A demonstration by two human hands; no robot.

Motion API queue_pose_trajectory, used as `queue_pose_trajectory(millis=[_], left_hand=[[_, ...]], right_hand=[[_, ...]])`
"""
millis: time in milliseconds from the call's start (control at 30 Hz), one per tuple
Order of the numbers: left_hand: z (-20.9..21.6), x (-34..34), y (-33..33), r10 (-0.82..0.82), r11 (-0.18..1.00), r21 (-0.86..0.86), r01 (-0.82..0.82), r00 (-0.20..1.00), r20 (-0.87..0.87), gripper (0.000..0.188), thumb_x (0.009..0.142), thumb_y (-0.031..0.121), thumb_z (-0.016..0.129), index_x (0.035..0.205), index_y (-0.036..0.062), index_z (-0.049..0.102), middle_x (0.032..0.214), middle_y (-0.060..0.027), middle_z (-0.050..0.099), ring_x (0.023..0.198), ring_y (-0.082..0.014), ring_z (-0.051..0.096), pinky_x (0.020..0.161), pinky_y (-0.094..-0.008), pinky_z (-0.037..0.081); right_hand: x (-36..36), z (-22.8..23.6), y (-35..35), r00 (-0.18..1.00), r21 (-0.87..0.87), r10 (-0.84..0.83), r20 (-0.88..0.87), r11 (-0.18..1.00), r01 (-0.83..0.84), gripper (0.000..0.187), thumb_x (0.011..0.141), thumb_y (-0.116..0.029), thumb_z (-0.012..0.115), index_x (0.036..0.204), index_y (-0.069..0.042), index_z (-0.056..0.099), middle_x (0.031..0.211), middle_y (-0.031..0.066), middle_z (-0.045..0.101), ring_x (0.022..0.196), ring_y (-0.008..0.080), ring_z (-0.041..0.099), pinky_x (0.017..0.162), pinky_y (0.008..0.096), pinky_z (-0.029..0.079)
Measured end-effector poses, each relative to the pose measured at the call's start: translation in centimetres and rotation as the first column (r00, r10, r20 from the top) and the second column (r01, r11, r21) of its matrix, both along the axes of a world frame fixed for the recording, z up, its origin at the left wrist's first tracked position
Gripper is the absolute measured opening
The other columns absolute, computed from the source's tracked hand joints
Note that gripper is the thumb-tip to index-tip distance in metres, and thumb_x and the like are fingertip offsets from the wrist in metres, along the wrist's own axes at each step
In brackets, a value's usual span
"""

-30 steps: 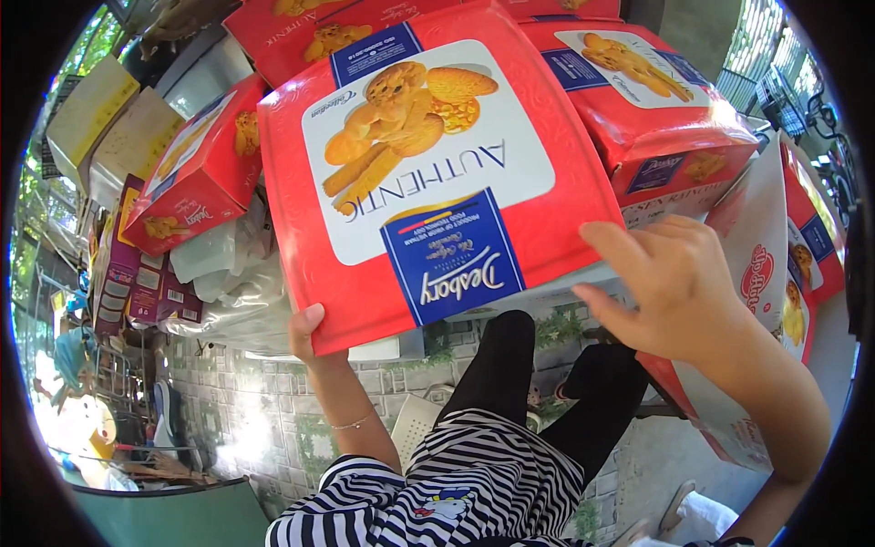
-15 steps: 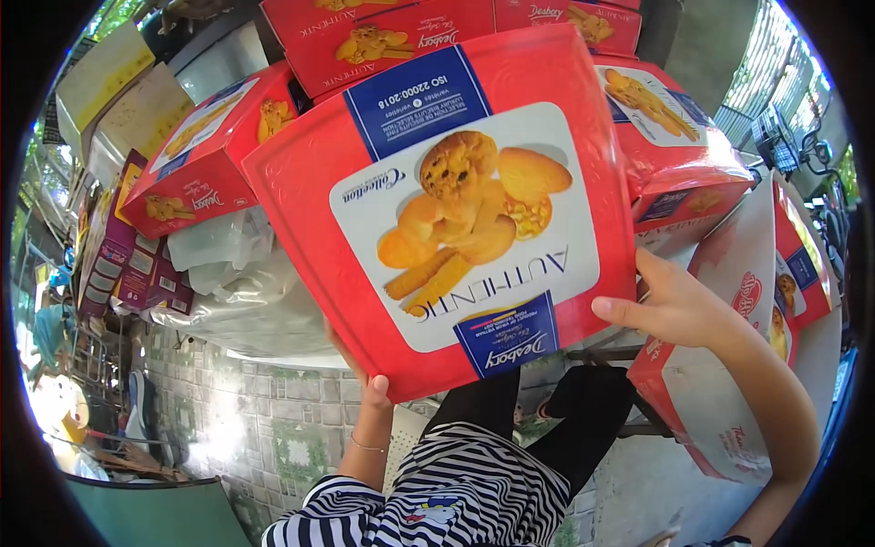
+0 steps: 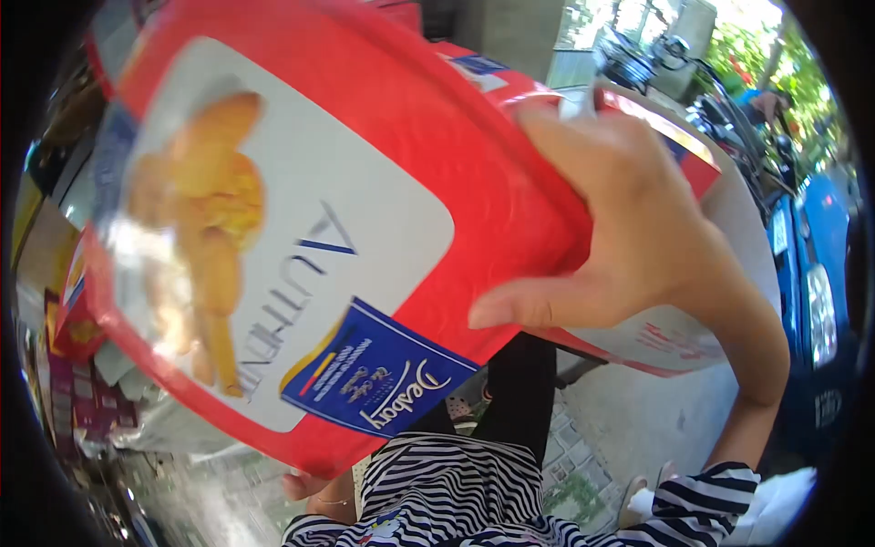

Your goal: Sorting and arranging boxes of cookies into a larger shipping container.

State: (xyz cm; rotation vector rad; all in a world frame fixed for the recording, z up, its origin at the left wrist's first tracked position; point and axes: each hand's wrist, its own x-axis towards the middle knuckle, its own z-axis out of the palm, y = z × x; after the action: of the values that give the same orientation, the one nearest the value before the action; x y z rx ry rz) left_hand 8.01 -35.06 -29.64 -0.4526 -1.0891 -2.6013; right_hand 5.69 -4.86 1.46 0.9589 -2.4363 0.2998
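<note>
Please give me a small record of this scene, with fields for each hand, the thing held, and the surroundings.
held thing: large red biscuit box, tilted, close to the camera
right hand: right hand grips the box's right edge, thumb on the front
left hand: left hand under the box's lower edge, mostly hidden
clothing: striped top
behind: more red boxes at left; blue vehicle at right
ground: paved tiles

One large red biscuit tin [image 3: 383, 182], two hands.

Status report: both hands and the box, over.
Right hand grips the big red cardboard biscuit box by its edge. Left hand supports it underneath. Nothing blocking.
</note>
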Motion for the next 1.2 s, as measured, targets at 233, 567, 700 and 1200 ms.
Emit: queue_pose_trajectory(millis=[233,567,700,1200], left_hand=[[3.5,-3.5,8.2,-0.170,0.979,0.105,0.176,0.983,-0.062,0.075,0.075,0.035,0.059,0.136,0.0015,0.031,0.136,-0.0175,0.039,0.125,-0.0328,0.040,0.104,-0.0488,0.033],[12.3,-8.8,20.7,-0.364,0.886,0.259,0.386,0.922,-0.129,0.068,0.076,0.035,0.062,0.129,-0.0021,0.042,0.130,-0.0169,0.046,0.120,-0.0296,0.045,0.102,-0.0449,0.036],[16.4,-10.2,22.3,-0.307,0.922,0.191,0.338,0.935,-0.176,0.059,0.079,0.035,0.059,0.124,-0.0019,0.046,0.123,-0.0153,0.049,0.118,-0.0277,0.048,0.100,-0.0434,0.038],[22.0,-11.5,31.7,-0.636,0.587,-0.808,0.054,0.648,-0.419,0.051,0.074,0.012,0.054,0.125,0.0056,0.050,0.124,-0.0205,0.051,0.119,-0.0282,0.046,0.103,-0.0360,0.030]], right_hand=[[4.3,1.4,6.4,0.990,-0.240,0.021,-0.137,0.969,-0.053,0.082,0.064,-0.046,0.078,0.123,0.003,0.047,0.097,0.0157,0.063,0.079,0.0272,0.065,0.066,0.0308,0.055],[15.2,4.2,14.1,0.688,-0.288,-0.724,-0.042,0.669,0.686,0.073,0.081,-0.059,0.056,0.124,0.000,0.046,0.104,0.0175,0.062,0.083,0.0259,0.067,0.067,0.0336,0.058],[15.1,1.8,15.0,0.578,-0.478,-0.816,-0.026,0.518,0.709,0.051,0.088,-0.043,0.055,0.104,0.005,0.058,0.083,0.0129,0.065,0.072,0.0132,0.064,0.064,0.0208,0.049],[13.1,-7.3,25.8,0.175,0.141,-0.818,0.548,0.297,0.945,0.072,0.087,-0.061,0.042,0.094,0.006,0.065,0.090,0.0253,0.065,0.089,0.0367,0.062,0.083,0.0360,0.046]])
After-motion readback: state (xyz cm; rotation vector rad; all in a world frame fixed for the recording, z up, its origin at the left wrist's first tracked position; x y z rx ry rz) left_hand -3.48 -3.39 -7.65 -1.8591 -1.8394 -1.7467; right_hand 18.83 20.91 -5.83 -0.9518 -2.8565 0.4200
